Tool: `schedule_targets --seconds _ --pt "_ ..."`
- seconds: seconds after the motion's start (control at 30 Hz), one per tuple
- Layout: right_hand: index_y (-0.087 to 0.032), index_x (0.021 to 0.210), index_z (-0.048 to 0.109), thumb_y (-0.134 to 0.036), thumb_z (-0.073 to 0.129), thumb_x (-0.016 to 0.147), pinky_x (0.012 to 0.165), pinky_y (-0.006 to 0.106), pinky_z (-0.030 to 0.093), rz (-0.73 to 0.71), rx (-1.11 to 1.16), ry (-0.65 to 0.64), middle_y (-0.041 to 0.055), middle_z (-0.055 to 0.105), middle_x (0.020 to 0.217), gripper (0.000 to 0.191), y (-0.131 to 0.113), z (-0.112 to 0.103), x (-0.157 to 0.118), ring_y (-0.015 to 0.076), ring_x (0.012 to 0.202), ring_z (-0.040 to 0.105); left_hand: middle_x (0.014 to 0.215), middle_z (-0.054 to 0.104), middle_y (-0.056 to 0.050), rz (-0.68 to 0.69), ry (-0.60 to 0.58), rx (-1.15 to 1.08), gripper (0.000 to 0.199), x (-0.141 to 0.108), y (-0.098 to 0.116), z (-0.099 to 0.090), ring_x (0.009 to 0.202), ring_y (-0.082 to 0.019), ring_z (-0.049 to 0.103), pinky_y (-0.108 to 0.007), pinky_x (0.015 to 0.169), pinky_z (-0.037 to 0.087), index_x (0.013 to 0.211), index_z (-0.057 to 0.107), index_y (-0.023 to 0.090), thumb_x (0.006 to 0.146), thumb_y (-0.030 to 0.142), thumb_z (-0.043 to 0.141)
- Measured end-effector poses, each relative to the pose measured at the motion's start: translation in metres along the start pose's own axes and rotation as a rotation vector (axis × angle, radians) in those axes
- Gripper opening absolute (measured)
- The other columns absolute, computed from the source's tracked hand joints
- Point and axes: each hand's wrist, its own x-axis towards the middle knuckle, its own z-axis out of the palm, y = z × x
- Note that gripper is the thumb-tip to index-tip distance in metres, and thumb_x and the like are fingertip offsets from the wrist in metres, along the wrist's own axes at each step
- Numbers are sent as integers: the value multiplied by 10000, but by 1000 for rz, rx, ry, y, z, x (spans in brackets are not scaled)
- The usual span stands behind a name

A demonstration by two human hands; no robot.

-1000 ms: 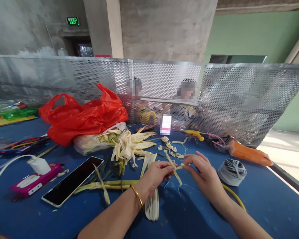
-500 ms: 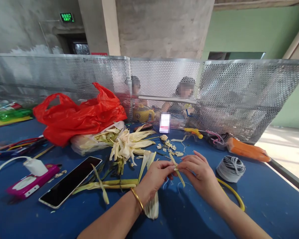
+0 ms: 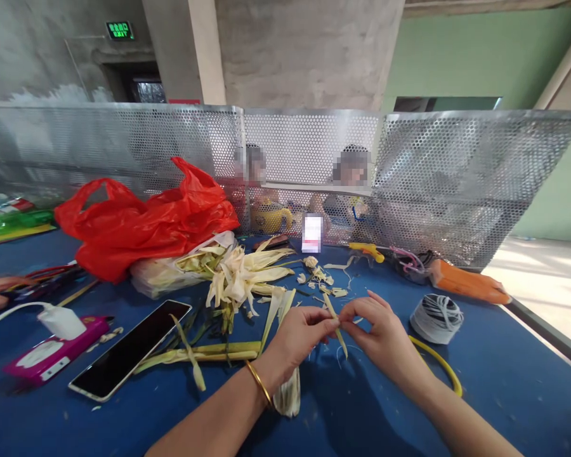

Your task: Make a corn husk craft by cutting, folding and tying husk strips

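Note:
Near the middle of the blue table (image 3: 361,412), my left hand (image 3: 304,333) pinches a narrow pale green husk strip (image 3: 341,343), which sticks out above and below the fingertips. My right hand (image 3: 374,330) meets it from the right, thumb and forefinger closed on the strip at the same spot. A thin thread loops below the fingers. Dried husks (image 3: 242,276) lie in a pile beyond my left hand, and long yellowish stalks (image 3: 209,352) lie to its left. Under my left wrist is a wide pale husk (image 3: 289,397).
A black phone (image 3: 131,349), a purple power strip (image 3: 59,352) and a red bag (image 3: 147,222) are on the left. At far left another person's hand (image 3: 0,293) reaches in. Grey yarn (image 3: 436,318) and an orange pouch (image 3: 469,281) sit right. A perforated metal screen (image 3: 314,139) stands behind.
Another person's hand has come in at the far left. My right fingers have drawn together more tightly at the strip. The view has shifted slightly.

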Motion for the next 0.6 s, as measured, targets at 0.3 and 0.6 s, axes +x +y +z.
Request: schedule_targets --seconds 0.3,0.6 --pt "-250 1019 654 -219 531 899 1020 435 369 -292 -129 106 35 707 957 175 13 -12 3 190 928 645 624 618 -22 -138 97 -172 279 3 -3 -2 529 -93 473 -228 519 334 680 655 137 644 413 678" --pt "-242 1003 647 -168 400 963 967 400 376 -584 -358 -36 26 694 855 261 -7 -8 -4 158 805 623 538 522 16 -131 87 -244 209 -1 -2 3 505 -90 446 -228 503 351 598 642 144 624 346 685"
